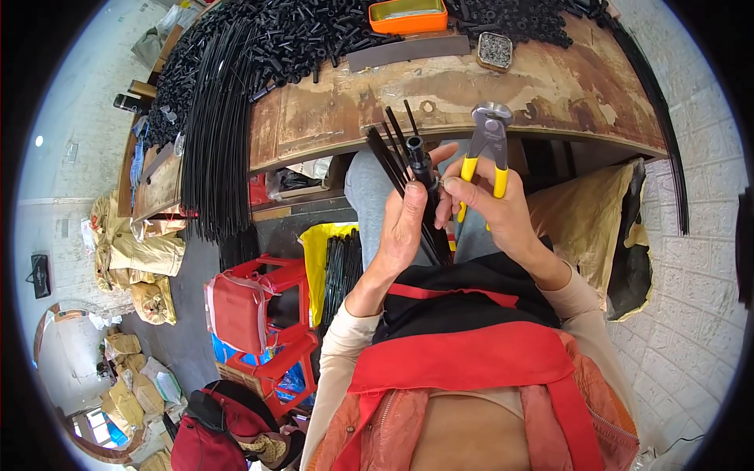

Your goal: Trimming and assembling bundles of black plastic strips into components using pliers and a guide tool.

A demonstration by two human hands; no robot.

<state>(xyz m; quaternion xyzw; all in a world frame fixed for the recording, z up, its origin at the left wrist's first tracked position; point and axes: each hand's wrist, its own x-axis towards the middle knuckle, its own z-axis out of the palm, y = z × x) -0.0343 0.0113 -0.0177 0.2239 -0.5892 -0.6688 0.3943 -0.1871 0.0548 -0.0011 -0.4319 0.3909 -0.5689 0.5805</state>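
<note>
In the head view, thin black rods and a black tube were held by the left hand, near the front edge of the tabletop. Yellow-handled pincers were gripped by the right hand, beside the tube. Many black pieces were piled behind.

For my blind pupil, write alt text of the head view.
A person's left hand holds a black tube and thin black rods, while the right hand holds yellow-handled pincers. Beyond, black parts are heaped on a worn wooden table.
</note>
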